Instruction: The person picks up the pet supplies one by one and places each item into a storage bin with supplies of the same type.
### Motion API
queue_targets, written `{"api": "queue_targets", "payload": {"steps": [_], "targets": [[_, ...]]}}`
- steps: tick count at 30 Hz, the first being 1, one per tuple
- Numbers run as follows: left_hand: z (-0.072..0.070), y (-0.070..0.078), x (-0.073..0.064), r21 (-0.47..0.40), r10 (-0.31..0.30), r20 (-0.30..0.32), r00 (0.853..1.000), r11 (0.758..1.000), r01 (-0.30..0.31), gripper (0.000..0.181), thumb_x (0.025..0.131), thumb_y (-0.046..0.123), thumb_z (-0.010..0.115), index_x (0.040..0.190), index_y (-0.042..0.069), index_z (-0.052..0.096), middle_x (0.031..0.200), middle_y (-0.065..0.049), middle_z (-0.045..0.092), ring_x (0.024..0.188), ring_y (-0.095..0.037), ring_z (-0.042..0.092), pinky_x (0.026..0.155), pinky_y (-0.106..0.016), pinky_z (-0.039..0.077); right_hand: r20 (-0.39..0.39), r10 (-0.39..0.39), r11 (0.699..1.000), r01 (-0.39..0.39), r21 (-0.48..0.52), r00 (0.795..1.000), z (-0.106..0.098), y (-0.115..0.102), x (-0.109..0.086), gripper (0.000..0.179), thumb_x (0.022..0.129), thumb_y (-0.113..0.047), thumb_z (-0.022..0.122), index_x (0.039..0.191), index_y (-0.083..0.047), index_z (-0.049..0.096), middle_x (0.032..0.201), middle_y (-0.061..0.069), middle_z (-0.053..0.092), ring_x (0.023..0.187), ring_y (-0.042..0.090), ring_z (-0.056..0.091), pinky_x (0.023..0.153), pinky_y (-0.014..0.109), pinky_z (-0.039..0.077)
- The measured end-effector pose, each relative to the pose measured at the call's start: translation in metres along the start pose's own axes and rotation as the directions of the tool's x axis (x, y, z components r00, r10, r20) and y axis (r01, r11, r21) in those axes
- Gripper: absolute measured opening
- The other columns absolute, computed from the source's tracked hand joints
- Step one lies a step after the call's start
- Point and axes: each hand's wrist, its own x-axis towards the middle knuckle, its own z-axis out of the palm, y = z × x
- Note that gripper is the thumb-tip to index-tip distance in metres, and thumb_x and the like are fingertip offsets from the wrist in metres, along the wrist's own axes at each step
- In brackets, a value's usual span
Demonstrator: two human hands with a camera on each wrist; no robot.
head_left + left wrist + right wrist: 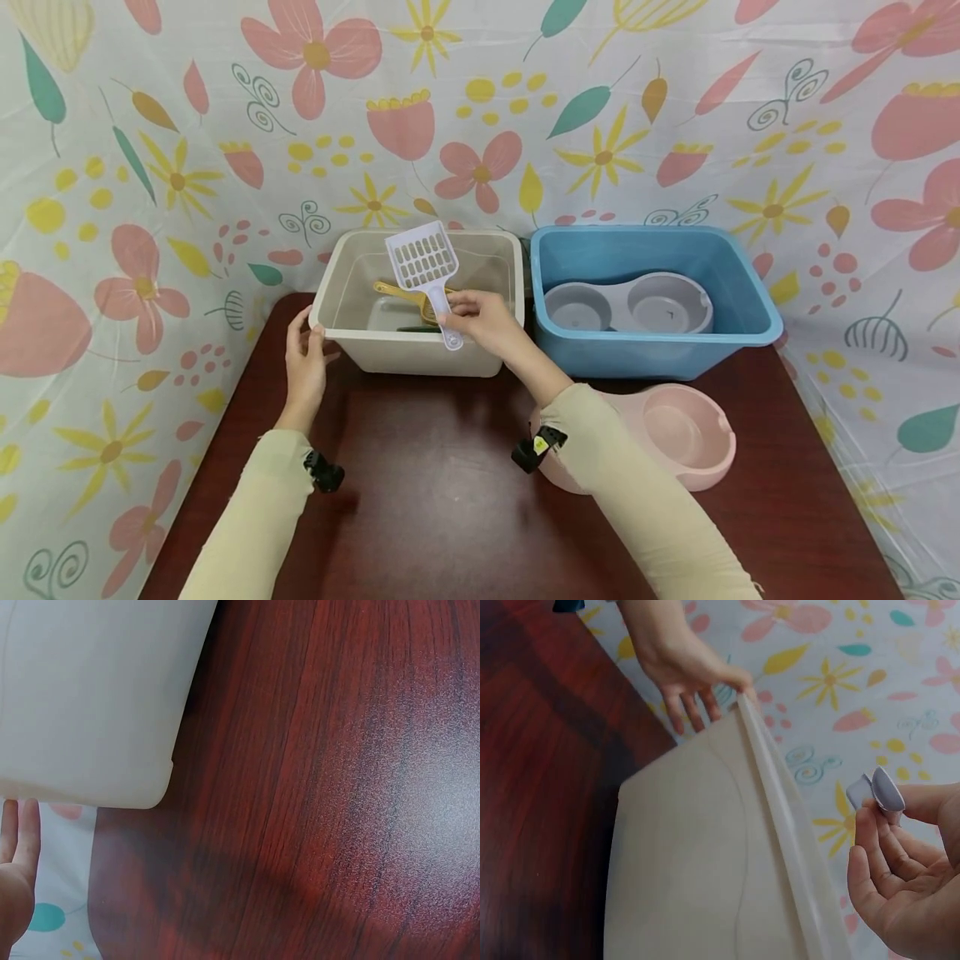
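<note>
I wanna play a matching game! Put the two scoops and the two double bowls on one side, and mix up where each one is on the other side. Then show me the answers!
Things:
1. Lavender litter scoop
2. Yellow litter scoop
3. Grey double pet bowl
4. Pink double pet bowl

Places:
A. Inside the blue litter box
B. On the table
C. Held in the right hand
D. Inside the beige litter box

Right pairs: 1-C, 2-D, 3-A, 4-B
</note>
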Motion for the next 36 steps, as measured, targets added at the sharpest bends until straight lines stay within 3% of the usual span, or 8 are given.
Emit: {"api": "queue_targets", "payload": {"steps": [7,14,17,21,23,28,30,36], "targets": [[-0.001,-0.008,0.005,-0.006,-0.012,-0.005,1.000,1.000,0.012,0.047,0.107,0.022,0.043,0.152,0.014,0.035,0.114,-0.001,0.050,0.098,-0.010,0.057,0.089,-0.045,0.049,-0.023,0.081,0.997,-0.081,-0.005,0.996,-0.007,0.006,0.018,0.045,0.093,-0.014,0.071,0.132,0.004,0.060,0.114,0.022,0.068,0.101,0.031,0.067,0.087,0.044,0.054],[-0.002,-0.030,0.016,0.002,0.004,-0.028,1.000,1.000,-0.004,0.045,0.107,0.028,0.044,0.151,0.023,0.038,0.115,0.001,0.050,0.100,-0.011,0.057,0.082,-0.034,0.052,-0.073,0.101,0.990,-0.108,-0.092,0.992,-0.016,0.014,0.027,0.042,0.091,-0.019,0.073,0.127,0.003,0.064,0.115,0.020,0.068,0.104,0.030,0.066,0.087,0.042,0.053],[-0.002,-0.033,0.017,0.010,0.017,-0.038,0.999,1.000,-0.016,0.045,0.107,0.030,0.044,0.151,0.024,0.038,0.116,-0.001,0.050,0.100,-0.012,0.057,0.082,-0.035,0.052,-0.082,0.100,0.991,-0.107,-0.085,0.992,-0.017,0.015,0.028,0.039,0.091,-0.019,0.073,0.123,0.002,0.067,0.113,0.020,0.069,0.101,0.030,0.067,0.085,0.041,0.054],[-0.002,-0.029,0.015,-0.001,0.004,-0.034,0.999,1.000,-0.004,0.045,0.107,0.029,0.043,0.151,0.023,0.038,0.119,-0.004,0.051,0.100,-0.011,0.057,0.087,-0.043,0.050,-0.098,0.100,0.990,-0.109,-0.088,0.990,-0.016,0.018,0.029,0.036,0.092,-0.021,0.072,0.120,0.001,0.069,0.111,0.018,0.070,0.098,0.029,0.067,0.083,0.040,0.054],[-0.001,-0.021,0.010,-0.010,-0.005,-0.023,1.000,1.000,0.005,0.046,0.107,0.026,0.043,0.151,0.020,0.037,0.119,-0.006,0.052,0.100,-0.011,0.057,0.085,-0.039,0.051,-0.105,0.095,0.988,-0.106,-0.114,0.990,-0.016,0.019,0.028,0.035,0.092,-0.023,0.072,0.120,-0.001,0.070,0.114,0.017,0.069,0.099,0.029,0.066,0.082,0.041,0.054],[-0.001,-0.021,0.011,-0.016,-0.005,-0.024,1.000,1.000,0.005,0.045,0.107,0.025,0.043,0.151,0.020,0.037,0.118,-0.005,0.052,0.101,-0.012,0.058,0.086,-0.040,0.051,-0.139,0.049,0.976,-0.077,-0.203,0.989,-0.016,0.022,0.026,0.033,0.093,-0.026,0.071,0.118,-0.004,0.072,0.116,0.014,0.069,0.100,0.028,0.065,0.080,0.037,0.053],[-0.002,-0.023,0.012,-0.019,-0.009,-0.024,1.000,1.000,0.008,0.045,0.107,0.025,0.043,0.151,0.021,0.038,0.118,-0.003,0.052,0.101,-0.012,0.058,0.089,-0.046,0.049,-0.157,0.027,0.975,-0.060,-0.213,0.987,-0.016,0.023,0.025,0.032,0.093,-0.026,0.071,0.117,-0.005,0.073,0.113,0.013,0.070,0.100,0.027,0.066,0.081,0.036,0.053],[0.000,-0.003,0.001,-0.015,-0.005,0.003,1.000,1.000,0.005,0.047,0.106,0.021,0.042,0.152,0.013,0.034,0.122,-0.009,0.050,0.101,-0.013,0.057,0.077,-0.023,0.052,-0.168,-0.025,0.990,0.001,-0.142,0.986,-0.018,0.024,0.021,0.034,0.095,-0.023,0.068,0.125,-0.006,0.068,0.113,0.014,0.070,0.101,0.027,0.065,0.085,0.039,0.053]]}}
